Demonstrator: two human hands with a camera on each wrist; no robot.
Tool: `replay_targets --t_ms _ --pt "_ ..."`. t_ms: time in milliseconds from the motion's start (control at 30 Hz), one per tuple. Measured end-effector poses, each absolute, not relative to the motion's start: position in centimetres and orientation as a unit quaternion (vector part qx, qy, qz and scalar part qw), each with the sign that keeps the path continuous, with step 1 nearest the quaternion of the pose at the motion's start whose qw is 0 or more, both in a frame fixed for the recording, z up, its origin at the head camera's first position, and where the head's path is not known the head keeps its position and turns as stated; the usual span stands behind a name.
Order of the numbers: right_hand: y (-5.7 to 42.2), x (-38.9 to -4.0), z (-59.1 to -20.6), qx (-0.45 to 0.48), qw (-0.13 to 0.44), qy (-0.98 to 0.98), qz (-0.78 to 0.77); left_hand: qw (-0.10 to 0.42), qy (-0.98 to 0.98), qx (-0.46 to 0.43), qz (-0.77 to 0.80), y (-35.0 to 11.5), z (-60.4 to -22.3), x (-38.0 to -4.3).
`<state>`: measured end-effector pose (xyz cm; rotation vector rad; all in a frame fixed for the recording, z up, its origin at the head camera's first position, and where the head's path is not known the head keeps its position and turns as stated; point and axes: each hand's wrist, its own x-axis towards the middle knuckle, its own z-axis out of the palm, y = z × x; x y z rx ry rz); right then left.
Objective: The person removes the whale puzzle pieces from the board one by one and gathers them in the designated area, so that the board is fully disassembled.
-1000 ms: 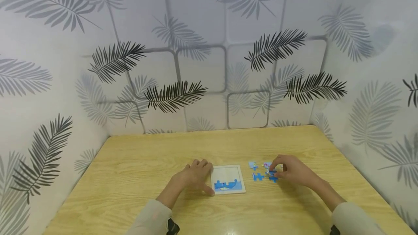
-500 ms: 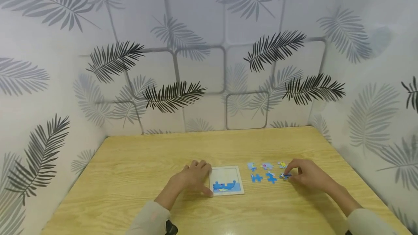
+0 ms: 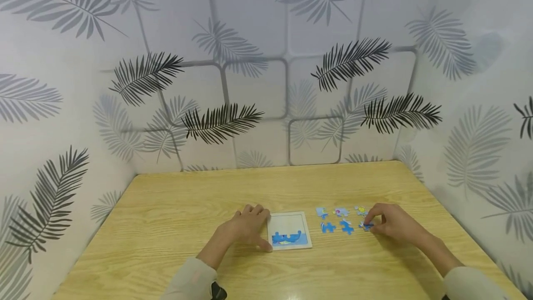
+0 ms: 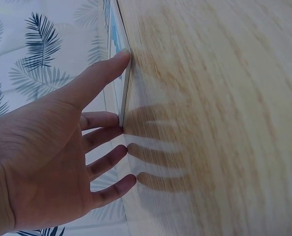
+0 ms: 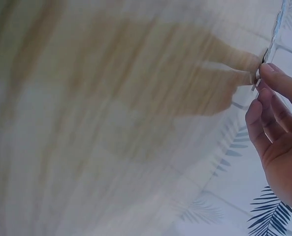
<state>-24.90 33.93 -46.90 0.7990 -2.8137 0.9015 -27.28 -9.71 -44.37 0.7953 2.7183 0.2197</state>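
In the head view, a square puzzle tray (image 3: 308, 231) with a pale rim lies on the table, its lower part filled with blue picture pieces (image 3: 287, 238). My left hand (image 3: 249, 227) is spread at the tray's left side; in the left wrist view its thumb (image 4: 104, 73) touches the rim. Loose jigsaw pieces lie in two rows right of the tray, among them a blue piece (image 3: 346, 227) and one with a yellow sun (image 3: 360, 209). My right hand (image 3: 393, 221) pinches the lower-right jigsaw piece (image 3: 364, 227) between thumb and finger, at table level; the fingers partly cover it.
The wood-grain table (image 3: 187, 207) reaches back to a wall (image 3: 258, 91) papered with grey and black leaves. More loose pieces, including a light blue one (image 3: 321, 212) and a blue one (image 3: 327, 227), lie between tray and right hand.
My right hand has moved right from the middle of the lower row to its right end, uncovering the sun piece and the middle piece. The left hand stays at the tray.
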Motion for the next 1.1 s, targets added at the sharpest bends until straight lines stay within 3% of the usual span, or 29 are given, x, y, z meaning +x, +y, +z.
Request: replay_targets --t_ms 433,700,1100 --pt "33.2 -24.7 -46.5 0.263 0.049 -0.918 0.294 0.149 0.948 0.268 0.082 -9.9 -44.1 -26.6" --pt "29.4 -25.3 -45.0 0.268 0.057 -0.909 0.314 0.147 0.948 0.272 0.079 -10.0 -44.3 -26.9" --pt "20.0 -26.3 -45.3 0.344 -0.05 -0.865 0.363 0.145 0.951 0.265 0.067 -9.6 -44.0 -26.8"
